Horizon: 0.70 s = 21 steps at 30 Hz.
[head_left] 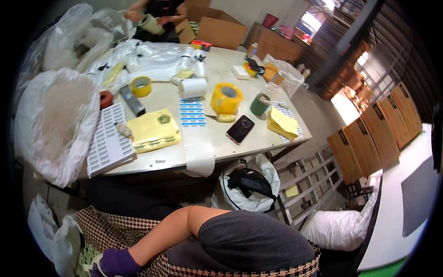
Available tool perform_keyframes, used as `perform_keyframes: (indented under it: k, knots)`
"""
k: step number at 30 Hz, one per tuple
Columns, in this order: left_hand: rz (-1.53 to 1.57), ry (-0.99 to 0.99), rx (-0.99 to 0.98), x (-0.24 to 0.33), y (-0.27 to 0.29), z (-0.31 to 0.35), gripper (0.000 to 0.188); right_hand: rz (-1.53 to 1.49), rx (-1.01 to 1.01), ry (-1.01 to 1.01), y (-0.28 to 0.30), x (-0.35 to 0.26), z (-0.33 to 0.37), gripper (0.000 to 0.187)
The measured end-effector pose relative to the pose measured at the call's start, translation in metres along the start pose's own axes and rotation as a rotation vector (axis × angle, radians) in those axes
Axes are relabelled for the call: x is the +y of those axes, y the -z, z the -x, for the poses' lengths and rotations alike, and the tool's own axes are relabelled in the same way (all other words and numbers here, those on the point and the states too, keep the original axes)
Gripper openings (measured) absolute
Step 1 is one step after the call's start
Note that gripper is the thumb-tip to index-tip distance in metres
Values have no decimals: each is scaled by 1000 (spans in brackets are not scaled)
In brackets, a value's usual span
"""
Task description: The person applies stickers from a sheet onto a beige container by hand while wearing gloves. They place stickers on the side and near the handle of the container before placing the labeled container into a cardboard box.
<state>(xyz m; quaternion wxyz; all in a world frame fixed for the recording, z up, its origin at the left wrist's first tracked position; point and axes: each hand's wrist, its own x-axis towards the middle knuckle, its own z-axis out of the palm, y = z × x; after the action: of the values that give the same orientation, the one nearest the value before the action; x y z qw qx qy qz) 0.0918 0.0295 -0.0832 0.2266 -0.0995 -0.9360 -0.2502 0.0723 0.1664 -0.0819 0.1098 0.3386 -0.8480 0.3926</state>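
My right arm reaches from a dark grey sleeve (258,240) across my lap to the lower left. Its purple cuff (118,261) ends at what looks like a pale glove on my right hand (97,267). The picture's lower edge cuts off that hand, so its fingers do not show clearly. Right beside it lies pale green, net-like material (87,254), next to a white plastic bag (55,233). Whether the hand grips any of it cannot be made out. A brown-and-black checked cloth (110,226) covers my lap. My left hand is out of sight.
The table (161,159) ahead bears yellow tape rolls (226,98), label sheets (108,138), yellow packets (154,129) and a phone (240,129). Across it, another person's hands hold a pale green roll (151,24). Cartons (364,134) stand at right, an open white bag (247,184) below.
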Motion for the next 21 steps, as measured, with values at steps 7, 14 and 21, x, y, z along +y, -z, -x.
perform_keyframes:
  k: [7,14,21]
  knots:
    - [-78,-133,-147,31,12,-19,100,62,-111,129,49,3,19,24]
    - [-240,-266,-406,69,55,-45,106,-156,70,-20,69,-11,35,23]
    - [-200,-809,-60,109,68,-89,89,-407,488,224,162,1,101,31]
